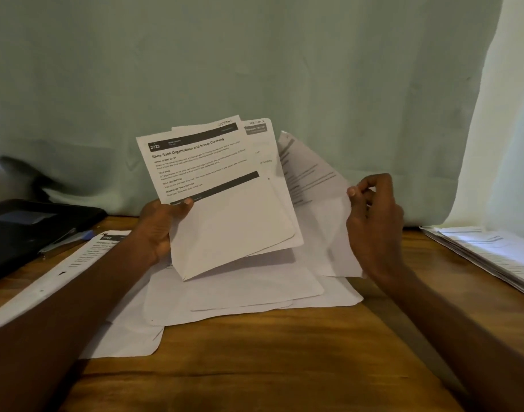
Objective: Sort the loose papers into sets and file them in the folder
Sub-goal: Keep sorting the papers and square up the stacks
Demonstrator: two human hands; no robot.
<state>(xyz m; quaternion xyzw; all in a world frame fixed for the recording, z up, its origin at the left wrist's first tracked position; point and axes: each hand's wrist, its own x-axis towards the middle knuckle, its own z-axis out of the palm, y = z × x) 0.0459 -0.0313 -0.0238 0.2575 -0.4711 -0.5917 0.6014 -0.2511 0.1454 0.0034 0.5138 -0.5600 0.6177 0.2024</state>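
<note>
My left hand (161, 226) grips a small set of printed sheets (225, 203) by their left edge, thumb on the front page, and holds them upright above the table. The front page has a dark header and a printed title. My right hand (373, 215) pinches the right edge of another printed sheet (317, 188), tilted behind and to the right of the set. Several loose white papers (240, 298) lie flat on the wooden table (284, 367) under both hands. A black folder (26, 230) lies at the far left.
A stack of printed papers (492, 257) sits at the table's right edge. A single printed sheet (70, 269) lies at the left beside the folder, partly under my left forearm, with a pen (64, 240) near it. A pale green curtain (255, 69) hangs behind the table.
</note>
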